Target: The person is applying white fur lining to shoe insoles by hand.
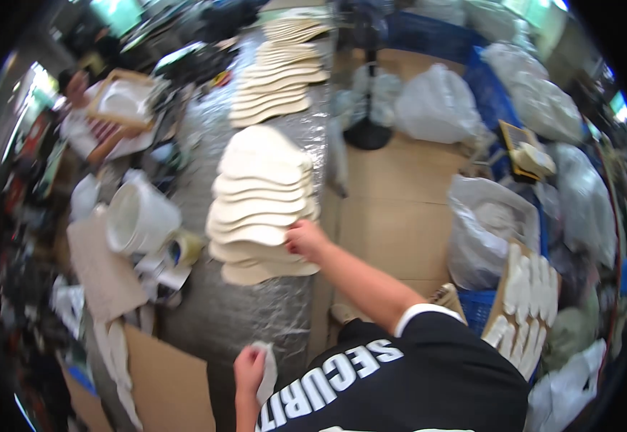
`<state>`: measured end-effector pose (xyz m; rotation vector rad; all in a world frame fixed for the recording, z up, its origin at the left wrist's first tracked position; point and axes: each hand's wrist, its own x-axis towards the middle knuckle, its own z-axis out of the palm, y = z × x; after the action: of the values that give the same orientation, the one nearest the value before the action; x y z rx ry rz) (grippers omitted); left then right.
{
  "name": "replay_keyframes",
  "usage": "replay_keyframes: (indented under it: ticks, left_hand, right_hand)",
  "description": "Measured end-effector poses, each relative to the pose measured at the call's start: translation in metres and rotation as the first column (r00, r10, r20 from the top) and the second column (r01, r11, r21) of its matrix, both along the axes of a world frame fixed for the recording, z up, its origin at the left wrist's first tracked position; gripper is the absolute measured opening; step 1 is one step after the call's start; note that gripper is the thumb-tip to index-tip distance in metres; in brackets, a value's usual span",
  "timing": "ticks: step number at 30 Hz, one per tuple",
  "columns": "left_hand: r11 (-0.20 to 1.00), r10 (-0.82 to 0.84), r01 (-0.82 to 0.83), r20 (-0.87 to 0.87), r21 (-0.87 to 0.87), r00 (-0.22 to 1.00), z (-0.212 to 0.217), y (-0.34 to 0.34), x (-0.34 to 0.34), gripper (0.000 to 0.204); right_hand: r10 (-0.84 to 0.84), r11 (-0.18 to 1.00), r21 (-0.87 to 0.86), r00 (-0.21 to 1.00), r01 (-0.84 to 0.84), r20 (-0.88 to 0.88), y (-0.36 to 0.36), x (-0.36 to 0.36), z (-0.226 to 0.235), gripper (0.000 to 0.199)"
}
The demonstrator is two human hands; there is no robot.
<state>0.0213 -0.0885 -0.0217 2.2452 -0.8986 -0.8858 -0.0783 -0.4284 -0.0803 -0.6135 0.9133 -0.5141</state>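
Right hand [306,240] pinches a cream sole atop the near stack of soles [263,209]; left hand [250,371] below it clutches a white cloth [268,374]; further stacks [277,79] beyond lie untouched

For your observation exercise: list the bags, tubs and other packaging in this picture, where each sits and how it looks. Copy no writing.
White plastic bucket: left of the cream stack, round, tilted.
Filled clear plastic bags: right and far right, whitish, bulging.
Blue crate: lower right, partly hidden.
Flat brown cardboard: lower left.
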Motion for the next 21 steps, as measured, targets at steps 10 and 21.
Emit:
replay_keyframes:
  ticks: [10, 21]
  left_hand:
    - [0.515, 0.563, -0.812, -0.823, 0.274, 0.079, -0.078, -0.183, 0.016, 0.018]
    - [0.494, 0.424, -0.84, -0.781, -0.225, 0.458, -0.073, -0.188, 0.003, 0.006]
  right_hand:
    - [-0.062, 0.988, 0.148, 0.985, 0.038, 0.161, 0.015, -0.015, 0.019, 0.011]
    - [0.076, 0.579, -0.625, 0.798, -0.524, -0.599, 0.041, 0.0, -0.011, 0.07]
